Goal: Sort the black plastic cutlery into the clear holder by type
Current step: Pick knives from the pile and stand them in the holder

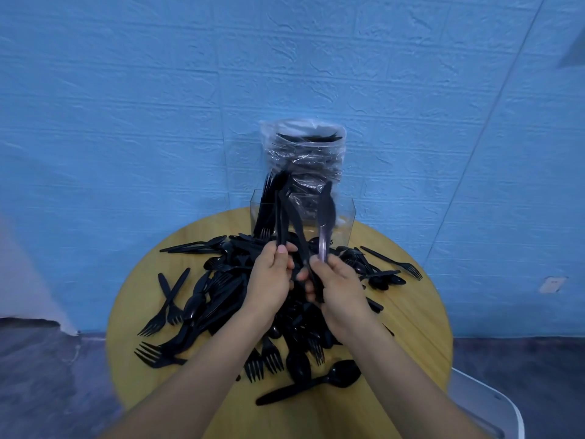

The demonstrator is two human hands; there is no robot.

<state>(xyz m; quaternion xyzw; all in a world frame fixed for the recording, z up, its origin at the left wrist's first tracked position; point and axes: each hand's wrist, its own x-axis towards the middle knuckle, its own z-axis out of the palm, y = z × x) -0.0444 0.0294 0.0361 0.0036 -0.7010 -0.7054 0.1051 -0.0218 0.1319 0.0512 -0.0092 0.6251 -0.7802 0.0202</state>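
Note:
A heap of black plastic forks, knives and spoons [221, 296] covers the middle of a round wooden table [411, 315]. My left hand [269, 280] grips a bunch of upright pieces [281, 210], with a knife among them. My right hand [338, 289] holds an upright spoon [326, 213] by its handle. Both hands are raised over the heap, close together. The clear holder [345, 223] stands at the table's far edge; forks [265, 201] stand in its left part. Blur hides how the holder is divided.
A clear plastic bag of more black cutlery [305, 153] stands behind the holder against the blue wall. A loose spoon [316, 380] lies near the table's front edge, a fork [395, 263] at the right. A white chair edge [487, 403] shows at the lower right.

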